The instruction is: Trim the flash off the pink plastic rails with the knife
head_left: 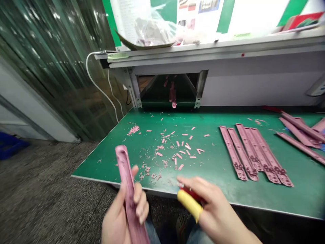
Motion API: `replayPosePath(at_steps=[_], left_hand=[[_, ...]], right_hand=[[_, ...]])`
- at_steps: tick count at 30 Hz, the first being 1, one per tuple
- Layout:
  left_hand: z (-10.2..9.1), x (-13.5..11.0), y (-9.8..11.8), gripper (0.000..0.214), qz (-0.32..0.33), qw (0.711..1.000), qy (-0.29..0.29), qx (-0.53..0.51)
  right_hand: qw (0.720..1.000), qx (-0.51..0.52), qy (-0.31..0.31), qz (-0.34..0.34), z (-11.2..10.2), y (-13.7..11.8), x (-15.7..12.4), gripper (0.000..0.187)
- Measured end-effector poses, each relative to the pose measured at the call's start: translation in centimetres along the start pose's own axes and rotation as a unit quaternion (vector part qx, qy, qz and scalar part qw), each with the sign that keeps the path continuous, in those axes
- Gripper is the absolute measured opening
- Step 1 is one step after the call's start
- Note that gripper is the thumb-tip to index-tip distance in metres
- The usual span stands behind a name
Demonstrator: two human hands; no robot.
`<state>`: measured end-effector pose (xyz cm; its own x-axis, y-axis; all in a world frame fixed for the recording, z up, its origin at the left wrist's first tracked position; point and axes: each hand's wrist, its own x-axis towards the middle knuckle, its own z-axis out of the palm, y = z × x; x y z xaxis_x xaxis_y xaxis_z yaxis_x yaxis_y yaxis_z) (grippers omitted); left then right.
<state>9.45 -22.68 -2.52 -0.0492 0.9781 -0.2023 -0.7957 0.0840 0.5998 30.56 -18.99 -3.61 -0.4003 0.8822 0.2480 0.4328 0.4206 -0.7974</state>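
My left hand [124,206] is wrapped round a long pink plastic strip [130,200], held tilted upward in front of the table's near edge. The strip has a rounded end and a hollow channel along its face. To its right, my right hand [213,203] is closed round a small red-handled tool [191,194], whose working end is mostly hidden by the fingers. A yellow finger cot [190,205] covers the right thumb. The tool and the strip are apart. Beyond both hands, pink offcuts [179,156] and curly shavings lie scattered on the green table [106,152].
Several pink strips [256,154] lie side by side on the right, with a looser pile [302,130] farther right. Behind, a conveyor opening [172,89] holds more pink pieces under a shelf [215,47]. A white cable [101,88] hangs left, and a blue crate [11,145] sits on the floor.
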Motion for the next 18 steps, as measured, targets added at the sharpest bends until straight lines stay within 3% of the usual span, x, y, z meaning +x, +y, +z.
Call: replayPosePath(at_steps=[3,5,11,16,18], left_hand=[[1.8,1.2,1.6,0.043,0.208,0.976,-0.020,0.067],[2.8,1.3,1.9,0.051,0.267,0.957,-0.040,0.109],[4.0,0.0,1.3,0.050,0.304,0.931,-0.053,0.196],[3.9,-0.1,0.8,0.052,0.304,0.909,-0.131,0.254],[3.8,0.0,0.8,0.050,0.291,0.921,-0.146,0.215]], right_hand=[[0.996,-0.052,-0.065,-0.028,2.8,-0.7,-2.3,0.025],[0.993,-0.089,-0.078,-0.019,4.0,-0.8,-2.7,0.022],[0.986,-0.138,-0.090,-0.017,4.2,-0.9,-1.9,0.022],[0.985,-0.149,-0.088,0.002,4.0,-0.9,-1.7,0.020],[0.986,-0.156,-0.066,0.003,4.2,-0.9,-1.7,0.018]])
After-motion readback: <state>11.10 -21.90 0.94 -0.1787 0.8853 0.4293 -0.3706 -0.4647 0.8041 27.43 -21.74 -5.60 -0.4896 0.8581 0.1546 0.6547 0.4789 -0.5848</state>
